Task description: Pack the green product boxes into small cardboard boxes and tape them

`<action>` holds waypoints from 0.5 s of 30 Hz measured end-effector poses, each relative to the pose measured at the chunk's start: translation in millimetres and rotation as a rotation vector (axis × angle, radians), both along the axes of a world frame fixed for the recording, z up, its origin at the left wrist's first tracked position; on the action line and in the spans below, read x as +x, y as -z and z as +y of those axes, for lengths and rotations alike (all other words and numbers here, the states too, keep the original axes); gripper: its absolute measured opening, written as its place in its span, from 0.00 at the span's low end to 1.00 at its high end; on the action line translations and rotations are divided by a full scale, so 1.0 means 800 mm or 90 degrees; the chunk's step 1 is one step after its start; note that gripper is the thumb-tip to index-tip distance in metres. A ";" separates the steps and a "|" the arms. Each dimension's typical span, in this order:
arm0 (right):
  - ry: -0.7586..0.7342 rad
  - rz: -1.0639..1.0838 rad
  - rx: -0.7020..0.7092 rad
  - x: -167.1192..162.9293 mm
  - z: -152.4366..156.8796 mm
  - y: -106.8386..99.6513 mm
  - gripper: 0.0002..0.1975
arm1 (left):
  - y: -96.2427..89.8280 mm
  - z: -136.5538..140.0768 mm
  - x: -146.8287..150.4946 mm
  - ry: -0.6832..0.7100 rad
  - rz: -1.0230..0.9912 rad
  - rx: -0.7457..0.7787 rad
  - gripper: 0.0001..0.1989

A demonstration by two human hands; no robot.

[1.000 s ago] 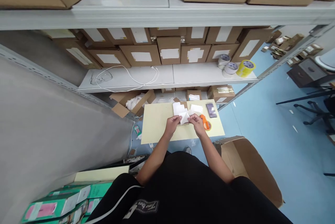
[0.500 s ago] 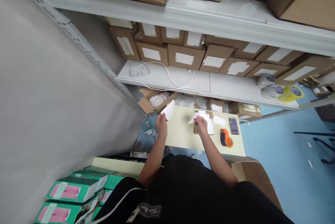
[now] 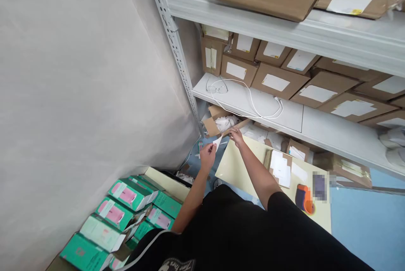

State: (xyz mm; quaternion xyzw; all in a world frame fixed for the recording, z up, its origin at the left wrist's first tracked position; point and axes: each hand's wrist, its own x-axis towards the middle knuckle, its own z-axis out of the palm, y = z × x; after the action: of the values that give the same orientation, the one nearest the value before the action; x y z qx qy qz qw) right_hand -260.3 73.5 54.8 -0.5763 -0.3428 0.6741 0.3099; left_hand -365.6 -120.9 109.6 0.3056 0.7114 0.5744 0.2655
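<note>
Pinching white paper with left hand, right hand near open carton, grip unclear; paper could drop if pinch loosens.

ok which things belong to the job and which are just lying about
Likely in use:
white paper in the left hand
open box near the right hand
possibly orange tape dispenser

Likely just lying about:
glasses
white cable

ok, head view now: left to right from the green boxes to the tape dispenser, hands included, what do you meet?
Green boxes → left hand → white paper slip → right hand → cardboard box with white labels → orange tape dispenser.
</note>
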 end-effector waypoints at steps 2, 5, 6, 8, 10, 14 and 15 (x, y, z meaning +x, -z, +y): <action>0.006 0.005 0.006 0.017 -0.028 0.004 0.17 | 0.004 -0.001 0.000 0.034 0.048 -0.015 0.14; -0.046 0.069 0.014 0.056 -0.080 0.000 0.17 | 0.015 0.008 0.013 0.109 0.088 -0.025 0.11; -0.060 0.082 0.009 0.070 -0.096 -0.005 0.20 | 0.019 0.013 0.021 0.142 0.105 -0.024 0.10; -0.049 0.087 -0.006 0.099 -0.124 -0.017 0.23 | 0.027 0.026 0.045 0.217 0.149 -0.017 0.08; 0.002 0.065 -0.006 0.130 -0.143 -0.028 0.23 | 0.033 0.039 0.076 0.305 0.199 -0.009 0.08; 0.141 -0.004 0.040 0.198 -0.159 -0.030 0.20 | 0.040 0.059 0.152 0.462 0.265 -0.005 0.08; 0.182 -0.017 0.061 0.216 -0.161 -0.027 0.20 | 0.042 0.061 0.170 0.494 0.268 -0.001 0.07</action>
State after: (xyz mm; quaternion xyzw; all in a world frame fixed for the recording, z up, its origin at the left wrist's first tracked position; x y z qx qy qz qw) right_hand -87.5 -55.1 76.7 -0.6126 -0.2933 0.5982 0.4253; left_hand -229.2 -71.7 76.2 0.6604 0.5832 0.3568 0.3107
